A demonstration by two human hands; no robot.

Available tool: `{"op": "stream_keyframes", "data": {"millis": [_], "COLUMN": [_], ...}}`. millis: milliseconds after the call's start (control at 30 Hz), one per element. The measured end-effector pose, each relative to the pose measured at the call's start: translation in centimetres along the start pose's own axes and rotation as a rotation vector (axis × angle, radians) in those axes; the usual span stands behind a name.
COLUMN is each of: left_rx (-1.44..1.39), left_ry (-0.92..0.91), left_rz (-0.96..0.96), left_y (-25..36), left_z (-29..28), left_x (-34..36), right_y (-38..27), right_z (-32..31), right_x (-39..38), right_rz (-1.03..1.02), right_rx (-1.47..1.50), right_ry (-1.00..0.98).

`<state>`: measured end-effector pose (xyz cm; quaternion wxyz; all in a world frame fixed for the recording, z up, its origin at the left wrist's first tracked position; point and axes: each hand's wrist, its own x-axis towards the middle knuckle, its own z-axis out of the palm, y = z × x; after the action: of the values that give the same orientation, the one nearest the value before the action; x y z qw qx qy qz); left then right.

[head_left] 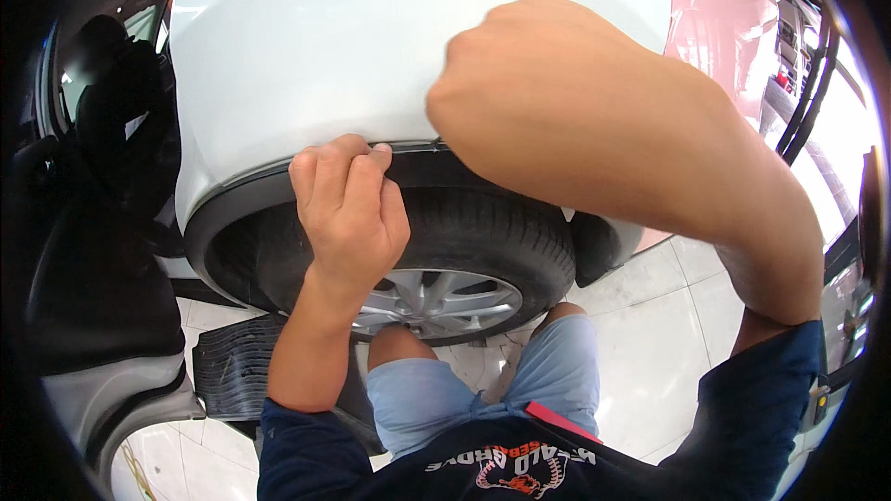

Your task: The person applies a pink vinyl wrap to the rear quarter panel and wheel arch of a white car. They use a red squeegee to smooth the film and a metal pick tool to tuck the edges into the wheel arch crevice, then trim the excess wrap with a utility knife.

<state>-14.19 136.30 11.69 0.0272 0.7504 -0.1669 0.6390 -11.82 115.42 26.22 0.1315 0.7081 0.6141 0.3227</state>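
Head view has the black wheel-arch trim [422,167] curving left to right over the tire [543,241], tucked right under the bottom edge of the white fender panel [343,46]. Its long axis runs crosswise, pretty much square to the left forearm coming up from below, with the left end bending down toward the person.

The left hand [348,209] is clearly the nearer one: it's on the trim, fingers bent and bunched close together, tips at the upper edge where black plastic meets white paint. Can't tell if it's actually pinching the trim or just pressing on it, tbh.

The right hand [497,74] is further right and higher up, in front of the white panel, with the forearm slanting in from the right and hiding part of the trim. From that hand, the visible stretch of trim lies down and to the left. It looks balled up, knuckles curled, but the fingertips are out of sight, so no clue whether it's clenched on nothing or holding something small. Can't tell if it's touching the paint either.
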Motion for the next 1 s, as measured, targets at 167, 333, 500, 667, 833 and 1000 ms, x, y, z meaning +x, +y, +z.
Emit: {"op": "stream_keyframes", "data": {"millis": [167,333,500,667,833,1000], "left_rx": [-0.016,0.002,-0.004,-0.006,0.118,0.198], "left_ry": [-0.020,0.004,0.008,0.020,-0.033,-0.094], "left_rz": [-0.018,0.001,0.003,-0.002,0.048,0.101], "left_y": [0.3,-0.2,-0.2,-0.3,-0.1,-0.6], "left_z": [-0.3,-0.1,0.1,-0.1,-0.9,-1.2], "left_x": [0.2,-0.2,0.0,-0.4,-1.9,-2.3], "right_y": [0.0,-1.0,-3.5,-1.9,-6.7,-25.3], "right_z": [1.5,1.1,-0.4,0.1,2.7,20.3], "right_x": [-0.6,0.1,1.5,-1.4,-12.6,-29.7], "right_rz": [0.076,0.090,0.234,0.177,0.582,0.733], "right_rx": [-0.087,-0.191,-0.324,-0.248,0.215,0.849], "right_ry": [0.104,0.042,-0.116,0.260,0.441,-0.869]}}
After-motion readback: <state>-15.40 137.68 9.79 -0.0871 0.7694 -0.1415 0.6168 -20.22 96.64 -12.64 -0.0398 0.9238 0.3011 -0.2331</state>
